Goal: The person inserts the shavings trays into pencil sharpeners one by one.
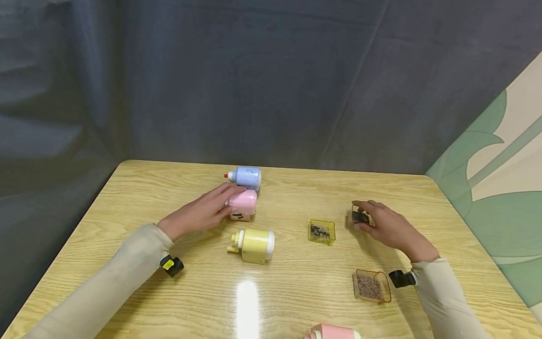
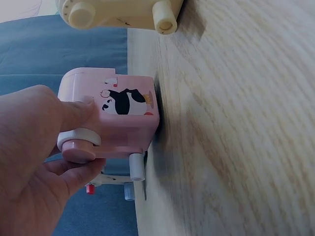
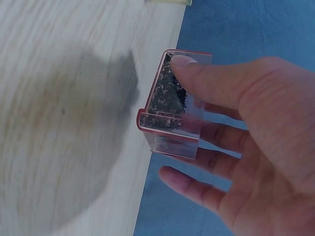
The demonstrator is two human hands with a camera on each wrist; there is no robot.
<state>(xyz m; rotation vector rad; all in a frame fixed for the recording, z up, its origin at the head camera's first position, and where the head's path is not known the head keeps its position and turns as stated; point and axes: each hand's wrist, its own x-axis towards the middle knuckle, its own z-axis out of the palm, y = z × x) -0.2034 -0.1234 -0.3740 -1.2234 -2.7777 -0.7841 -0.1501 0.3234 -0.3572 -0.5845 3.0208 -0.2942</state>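
Note:
My left hand (image 1: pixel 202 213) grips a pink pencil sharpener (image 1: pixel 243 202) by its front end, thumb on one side and fingers on the other. A panda picture decorates its side in the left wrist view, where a white crank knob (image 2: pixel 137 167) also shows. My right hand (image 1: pixel 391 228) pinches a small clear shavings drawer (image 3: pixel 170 123) with a reddish rim. Dark pencil shavings (image 3: pixel 165 96) lie inside it, and the thumb overlaps its near edge. Just behind the pink sharpener lies a blue sharpener (image 1: pixel 248 177) with a red tip.
A yellow sharpener (image 1: pixel 256 246) stands in front of the pink one. Between the hands sits a yellow drawer (image 1: pixel 314 237) with dark shavings. An orange-brown drawer (image 1: pixel 386 288) of shavings is near the right wrist. Another pink sharpener (image 1: pixel 334 331) is cut off at the front.

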